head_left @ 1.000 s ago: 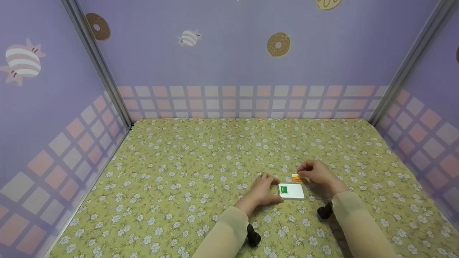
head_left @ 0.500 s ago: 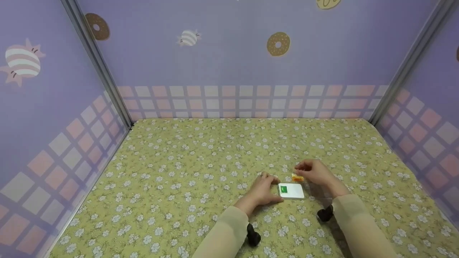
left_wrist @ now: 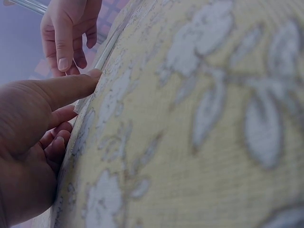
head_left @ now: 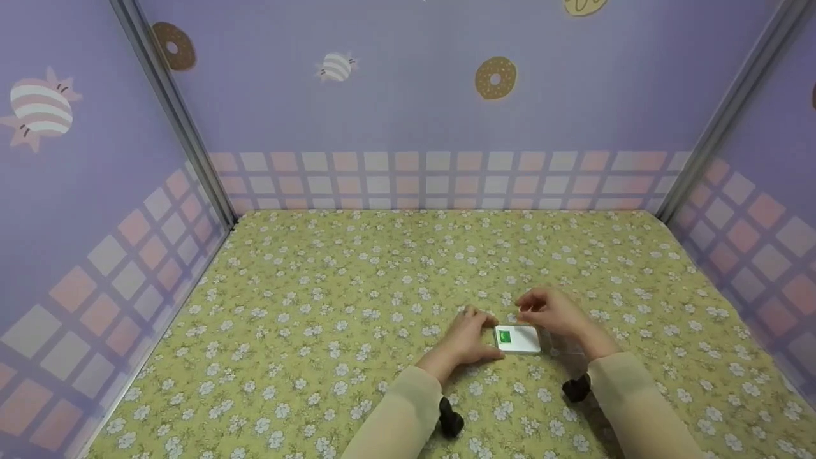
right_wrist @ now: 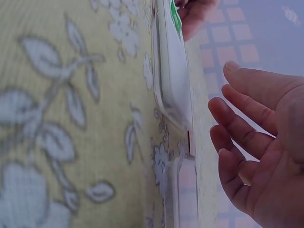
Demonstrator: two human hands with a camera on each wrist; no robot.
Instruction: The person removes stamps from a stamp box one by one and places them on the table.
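Observation:
A flat white rectangular case (head_left: 519, 340) with a small green label (head_left: 505, 336) lies on the flowered cloth. My left hand (head_left: 467, 336) grips its left end, thumb at the near edge and fingers at the far edge. In the left wrist view my left thumb (left_wrist: 78, 88) presses by the case's side. My right hand (head_left: 554, 313) is just beyond the case's far right corner, fingers loosely bent. In the right wrist view my right hand (right_wrist: 266, 137) shows a gap between thumb and fingers, nothing visible in it. The small orange-yellow piece is not visible in the head view.
A clear, thin-walled piece (right_wrist: 180, 192) lies to the right of the case. The flowered cloth (head_left: 319, 306) covers the table. A purple wall (head_left: 408, 115) with pink and white tiles stands behind, with side walls left and right.
My right hand has shifted left and slightly nearer to the case. The orange-yellow piece, visible below its fingertips before, is out of sight now. My left hand has stayed on the case.

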